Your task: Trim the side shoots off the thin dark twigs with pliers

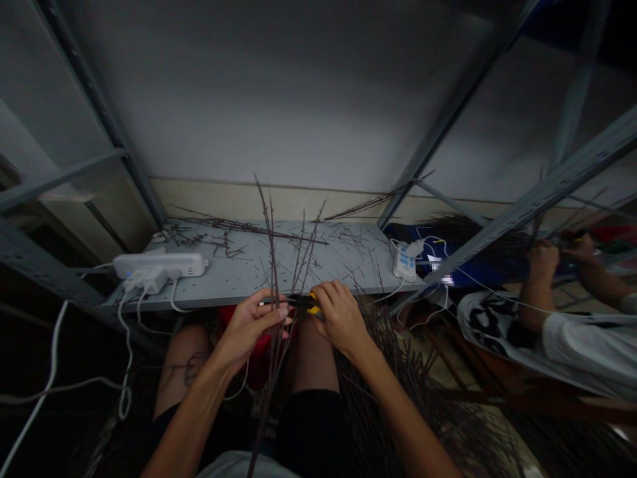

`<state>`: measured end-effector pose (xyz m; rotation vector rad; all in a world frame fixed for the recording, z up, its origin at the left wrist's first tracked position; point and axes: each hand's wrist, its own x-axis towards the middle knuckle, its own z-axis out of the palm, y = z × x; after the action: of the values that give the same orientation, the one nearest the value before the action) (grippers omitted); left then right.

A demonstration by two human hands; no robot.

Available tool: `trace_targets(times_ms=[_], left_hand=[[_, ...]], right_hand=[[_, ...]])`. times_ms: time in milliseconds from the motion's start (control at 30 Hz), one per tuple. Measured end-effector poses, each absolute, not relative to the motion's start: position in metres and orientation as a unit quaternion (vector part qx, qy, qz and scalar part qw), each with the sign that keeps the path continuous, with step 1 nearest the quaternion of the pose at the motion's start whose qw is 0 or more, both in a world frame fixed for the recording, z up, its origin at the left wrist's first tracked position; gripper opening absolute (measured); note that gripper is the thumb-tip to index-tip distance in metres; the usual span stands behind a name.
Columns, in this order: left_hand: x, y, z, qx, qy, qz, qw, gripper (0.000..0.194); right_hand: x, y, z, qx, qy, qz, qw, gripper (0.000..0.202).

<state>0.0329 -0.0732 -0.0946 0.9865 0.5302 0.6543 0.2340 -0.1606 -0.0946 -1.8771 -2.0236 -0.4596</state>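
My left hand (256, 324) is closed around a thin, dark, branched twig (273, 265), which stands nearly upright in front of me and runs down toward my lap. My right hand (341, 315) grips a pair of pliers or cutters with yellow-and-black handles (314, 305). Their dark jaws point left and reach the twig beside my left fingertips. Whether the jaws are closed on a stem cannot be made out. Behind my hands is a grey metal shelf (239, 282) strewn with short twig pieces (226, 245) and several longer twigs.
A white power strip (184, 264) with plugs and cables sits at the shelf's left end, another power strip (404, 262) at its right. A large pile of twigs (398, 372) lies right of my legs. Metal posts frame the shelf. Farther right, another person's hands (545, 255) work with twigs.
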Motion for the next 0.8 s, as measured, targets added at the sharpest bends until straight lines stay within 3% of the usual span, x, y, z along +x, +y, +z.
trace_targets(times_ms=[167, 267, 467, 633, 800], left_hand=[[0.028, -0.073, -0.095, 0.474, 0.250, 0.303, 0.788, 0.033], [0.026, -0.072, -0.095, 0.487, 0.252, 0.306, 0.778, 0.033], [0.030, -0.068, -0.098, 0.467, 0.276, 0.335, 0.770, 0.037], [0.026, -0.065, -0.098, 0.471, 0.291, 0.359, 0.752, 0.039], [0.024, -0.074, -0.099, 0.491, 0.306, 0.365, 0.730, 0.040]], right_hand=[[0.237, -0.162, -0.093, -0.643, -0.728, -0.195, 0.138, 0.036], [0.241, -0.158, -0.097, -0.639, -0.727, -0.201, 0.149, 0.023], [0.230, -0.150, -0.105, -0.674, -0.671, -0.092, 0.293, 0.008], [0.192, -0.160, -0.107, -0.672, -0.448, 0.163, 0.567, 0.030], [0.178, -0.146, -0.083, -0.618, -0.403, 0.176, 0.652, 0.033]])
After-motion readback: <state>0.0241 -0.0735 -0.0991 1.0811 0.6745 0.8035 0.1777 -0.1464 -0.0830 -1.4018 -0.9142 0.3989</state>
